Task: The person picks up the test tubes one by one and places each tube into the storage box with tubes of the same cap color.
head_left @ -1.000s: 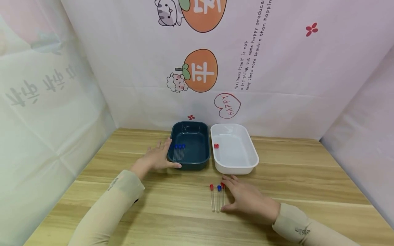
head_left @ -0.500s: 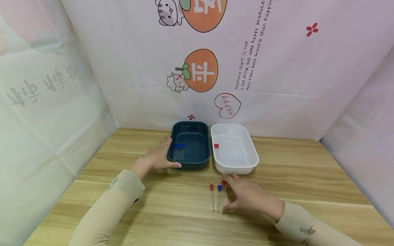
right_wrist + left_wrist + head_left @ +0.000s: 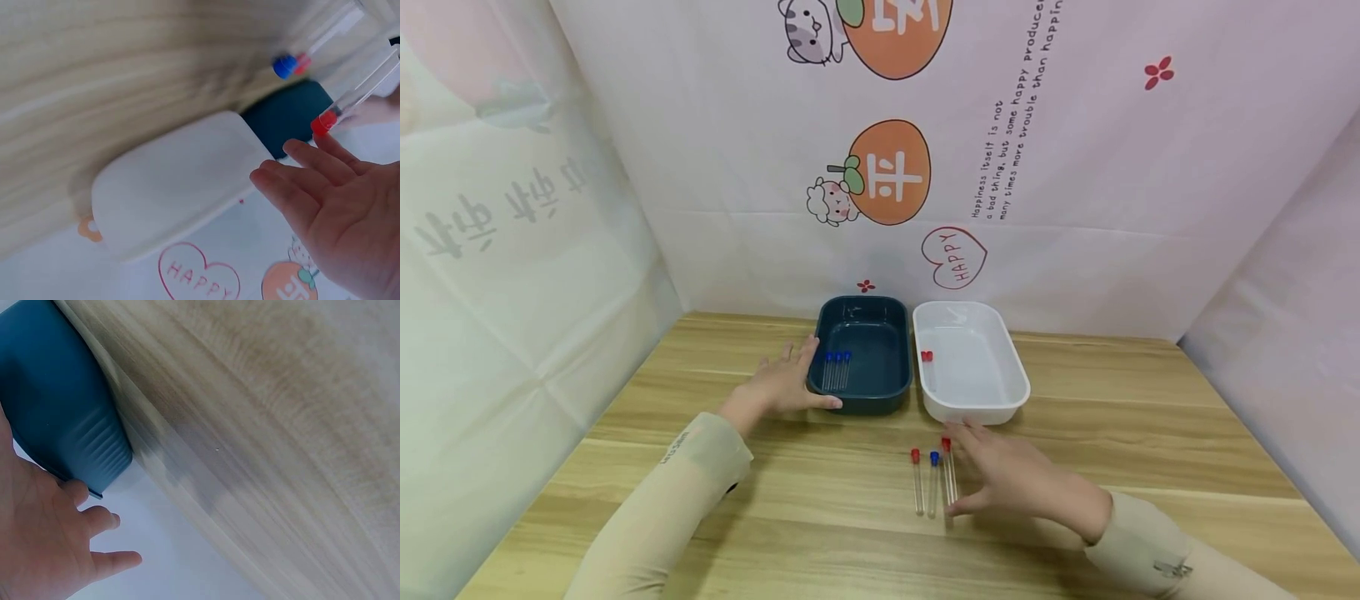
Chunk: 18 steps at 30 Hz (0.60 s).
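Observation:
My left hand (image 3: 781, 388) rests against the left side and front corner of a dark teal baking dish (image 3: 891, 398), fingers spread; in the left wrist view its fingers touch the rim. Three blue-capped test tubes (image 3: 837, 373) lie in that dish. My right hand (image 3: 1018, 479) holds a red-capped test tube (image 3: 950, 471) lengthwise between thumb and index finger; in the right wrist view the index fingertip meets the red cap (image 3: 324, 122). Just left of it on the table lie a blue-capped test tube (image 3: 933, 485) and another red-capped test tube (image 3: 917, 483).
A white baking dish (image 3: 973, 414) stands right of the teal one, with two red caps (image 3: 927, 357) showing near its left wall. Both dishes sit on the wooden table (image 3: 805, 517), close to a printed cloth backdrop (image 3: 760, 242).
My right hand has shifted slightly right with the red-capped test tube, widening its gap from the blue-capped one. My left hand and the dishes have stayed put.

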Motion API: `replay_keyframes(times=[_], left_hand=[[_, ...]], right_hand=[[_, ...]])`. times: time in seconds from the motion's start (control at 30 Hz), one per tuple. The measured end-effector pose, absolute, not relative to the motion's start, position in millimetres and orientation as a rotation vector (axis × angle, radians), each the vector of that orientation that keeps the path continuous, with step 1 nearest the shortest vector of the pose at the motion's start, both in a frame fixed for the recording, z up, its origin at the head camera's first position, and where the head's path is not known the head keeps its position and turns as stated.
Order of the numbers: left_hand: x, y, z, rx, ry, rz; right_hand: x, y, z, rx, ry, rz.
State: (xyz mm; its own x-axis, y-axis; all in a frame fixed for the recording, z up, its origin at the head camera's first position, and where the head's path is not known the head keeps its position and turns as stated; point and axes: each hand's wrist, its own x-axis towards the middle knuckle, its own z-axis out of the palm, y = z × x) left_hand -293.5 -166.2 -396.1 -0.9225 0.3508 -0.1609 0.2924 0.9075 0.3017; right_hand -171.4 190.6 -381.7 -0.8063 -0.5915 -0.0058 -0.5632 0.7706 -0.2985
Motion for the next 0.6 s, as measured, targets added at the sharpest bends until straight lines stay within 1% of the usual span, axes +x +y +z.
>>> replay_keyframes(times=[0.17, 0.3, 0.43, 0.6], left_hand=[[-295, -166, -397, 0.491, 2.863, 0.402], [-295, -166, -398, 0.492, 2.865, 0.405], [-296, -167, -399, 0.494, 2.869, 0.398], [-297, -166, -400, 0.497, 2.870, 0.396]], right_hand=[[-170, 194, -372, -0.979, 2.910, -0.456], [-172, 197, -365, -0.939, 2.945, -0.436], [-175, 201, -356, -0.912, 2.972, -0.429], [-184, 209, -351, -0.948, 3.027, -0.395]])
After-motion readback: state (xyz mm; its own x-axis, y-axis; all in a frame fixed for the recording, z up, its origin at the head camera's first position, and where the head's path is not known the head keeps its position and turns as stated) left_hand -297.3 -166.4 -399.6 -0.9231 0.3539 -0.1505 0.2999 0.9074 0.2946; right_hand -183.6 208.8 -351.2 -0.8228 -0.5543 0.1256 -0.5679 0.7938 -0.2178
